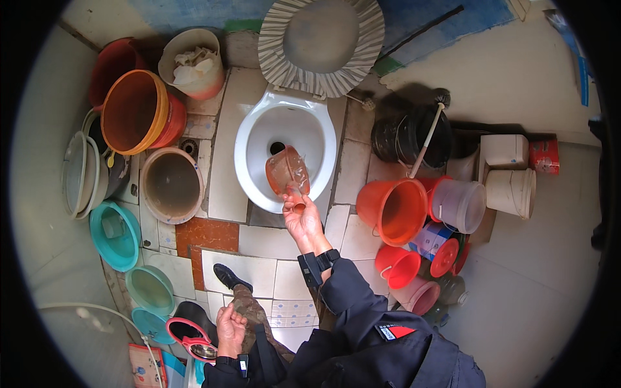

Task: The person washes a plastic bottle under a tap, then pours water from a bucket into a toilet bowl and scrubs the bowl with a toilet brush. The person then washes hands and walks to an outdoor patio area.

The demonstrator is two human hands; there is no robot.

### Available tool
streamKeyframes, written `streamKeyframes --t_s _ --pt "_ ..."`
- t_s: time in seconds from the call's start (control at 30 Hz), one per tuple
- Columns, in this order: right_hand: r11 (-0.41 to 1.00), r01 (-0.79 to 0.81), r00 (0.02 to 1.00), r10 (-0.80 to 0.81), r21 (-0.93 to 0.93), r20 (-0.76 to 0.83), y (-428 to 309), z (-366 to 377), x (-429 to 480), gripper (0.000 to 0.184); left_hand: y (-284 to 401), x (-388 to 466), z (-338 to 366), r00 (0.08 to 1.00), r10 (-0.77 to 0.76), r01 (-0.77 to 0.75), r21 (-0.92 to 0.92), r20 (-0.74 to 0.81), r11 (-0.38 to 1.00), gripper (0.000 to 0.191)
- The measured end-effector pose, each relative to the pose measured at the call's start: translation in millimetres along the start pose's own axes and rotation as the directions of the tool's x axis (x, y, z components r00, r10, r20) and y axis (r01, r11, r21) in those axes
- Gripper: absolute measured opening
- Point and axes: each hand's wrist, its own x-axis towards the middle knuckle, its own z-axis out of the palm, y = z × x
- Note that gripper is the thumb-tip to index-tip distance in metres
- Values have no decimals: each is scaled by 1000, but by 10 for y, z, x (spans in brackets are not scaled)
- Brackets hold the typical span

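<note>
My right hand (304, 220), palm up, grips the handle of an orange-brown plastic dipper (287, 169). The dipper is tilted over the front part of a white toilet bowl (245, 145), and its wet scoop covers part of the drain hole. Behind the bowl, the raised toilet seat wears a striped fabric cover (274, 46). My left hand (231, 326) is curled near my left thigh, away from the toilet; nothing shows in it. Left of the toilet stands a round basin (172, 185) of murky water.
Orange bucket (133, 111), waste bin with crumpled paper (191, 63) and teal basins (114, 235) line the left wall. On the right stand a black bucket (388, 138), a brush with a long handle (428, 138), an orange bucket (393, 211) and several other pails. My shoe (232, 277) rests on the tiles.
</note>
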Motion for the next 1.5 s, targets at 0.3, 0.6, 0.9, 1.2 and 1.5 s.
streamKeyframes --t_s 0.3,0.6,0.9,1.2,1.5 --pt "998 59 998 -60 33 23 -132 147 150 38 -2 31 7 1000 7 -7 -3 -9 1000 30" --pt "517 124 963 -269 -847 -23 -327 456 762 30 -3 59 -43 1000 -2 1 -22 -15 1000 30" --pt "-886 256 492 -225 -387 841 -496 127 499 67 3 39 -3 1000 14 -13 32 -12 999 31" --pt "-846 405 239 -267 -346 933 -977 -218 73 60 -1 15 330 998 46 -50 171 31 984 33" --pt "212 554 763 -516 -805 389 -1959 -1469 -774 49 -125 -7 743 994 10 -42 290 112 956 35"
